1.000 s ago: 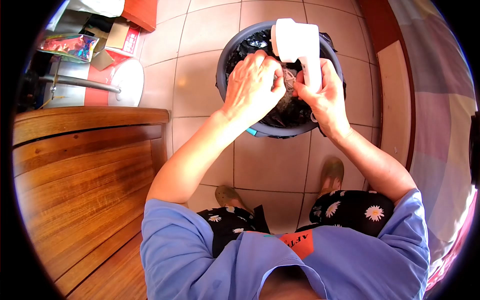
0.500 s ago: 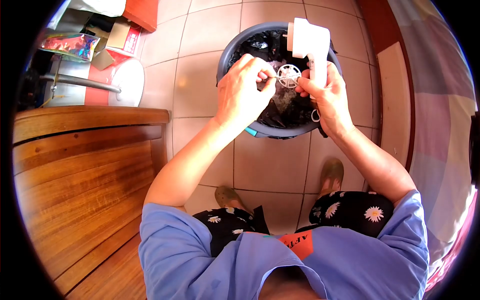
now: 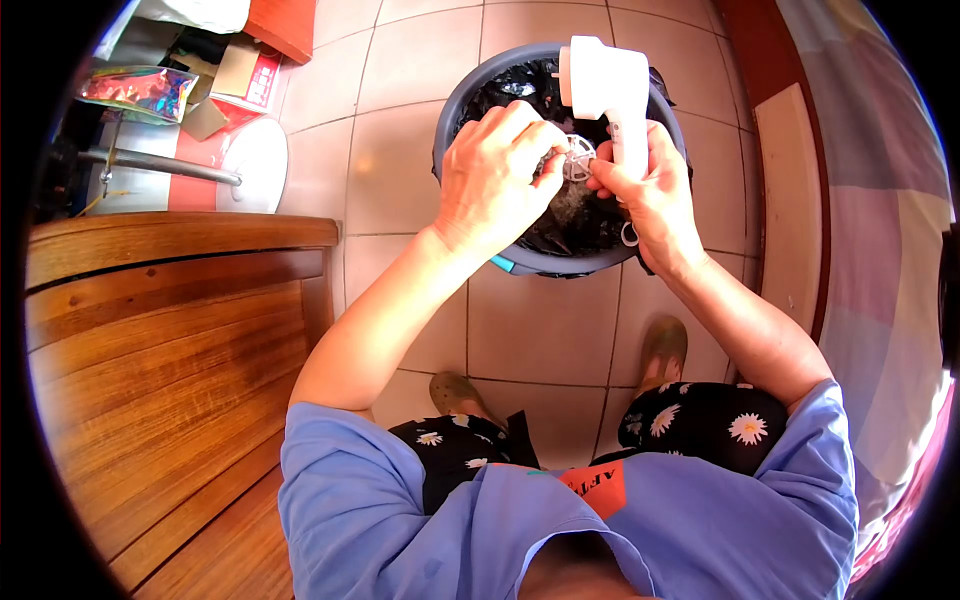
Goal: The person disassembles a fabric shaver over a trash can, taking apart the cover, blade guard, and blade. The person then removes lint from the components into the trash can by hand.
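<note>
One small white spoked wheel (image 3: 580, 160) is held over a grey bin (image 3: 446, 125), its right edge at the thumb of the right hand (image 3: 655, 185). That hand's fingers also close around the handle of a white device (image 3: 612, 85), whose broad head points left. The left hand (image 3: 492, 175) is curled, thumb and forefinger near each other at the wheel's left edge; I cannot tell whether they pinch it. Black plastic (image 3: 550, 240) lines the bin, which stands on floor tiles (image 3: 540, 330).

Right fingers (image 3: 625, 177) hold white device (image 3: 612, 85), spoked wheel (image 3: 579, 158) — left fingers (image 3: 530, 135) at its edge; bin (image 3: 570, 264) below
</note>
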`<action>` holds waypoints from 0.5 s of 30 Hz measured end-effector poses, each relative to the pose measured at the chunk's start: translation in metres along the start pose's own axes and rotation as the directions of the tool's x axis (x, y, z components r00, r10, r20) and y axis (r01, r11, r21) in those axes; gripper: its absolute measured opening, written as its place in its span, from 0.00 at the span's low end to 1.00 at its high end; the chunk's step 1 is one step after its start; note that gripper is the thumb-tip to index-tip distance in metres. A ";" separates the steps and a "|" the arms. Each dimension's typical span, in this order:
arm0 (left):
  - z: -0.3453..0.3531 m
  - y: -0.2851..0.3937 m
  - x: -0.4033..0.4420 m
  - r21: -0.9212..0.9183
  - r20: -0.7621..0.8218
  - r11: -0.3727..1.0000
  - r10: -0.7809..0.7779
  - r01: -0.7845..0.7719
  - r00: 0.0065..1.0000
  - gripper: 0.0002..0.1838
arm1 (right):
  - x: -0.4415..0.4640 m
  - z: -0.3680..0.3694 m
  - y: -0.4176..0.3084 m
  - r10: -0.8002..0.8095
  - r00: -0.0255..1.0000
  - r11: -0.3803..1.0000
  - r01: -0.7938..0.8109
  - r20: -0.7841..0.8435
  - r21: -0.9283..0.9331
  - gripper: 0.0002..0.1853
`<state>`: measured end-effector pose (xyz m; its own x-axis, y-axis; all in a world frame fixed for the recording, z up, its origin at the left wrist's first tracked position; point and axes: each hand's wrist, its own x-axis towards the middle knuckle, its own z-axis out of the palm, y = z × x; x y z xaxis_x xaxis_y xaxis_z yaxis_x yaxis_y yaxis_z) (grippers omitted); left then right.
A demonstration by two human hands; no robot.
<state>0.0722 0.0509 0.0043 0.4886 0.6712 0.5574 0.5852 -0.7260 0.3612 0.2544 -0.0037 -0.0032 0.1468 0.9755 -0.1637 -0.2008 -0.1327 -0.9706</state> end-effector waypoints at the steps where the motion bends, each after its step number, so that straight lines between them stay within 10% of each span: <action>1: 0.000 0.000 0.000 0.009 0.005 1.000 0.011 -0.011 1.000 0.09 | 0.001 0.000 0.000 -0.004 1.000 1.000 0.004 0.006 -0.006 0.19; 15: -0.002 0.001 0.000 -0.178 0.187 0.959 -0.188 0.222 0.964 0.07 | 0.003 -0.003 0.007 -0.121 0.992 0.973 0.126 0.040 -0.191 0.18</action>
<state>0.0712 0.0504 0.0065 0.4822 0.8117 0.3295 0.5543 -0.5740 0.6027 0.2562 -0.0024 -0.0113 0.1310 0.9906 -0.0383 0.0081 -0.0397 -0.9992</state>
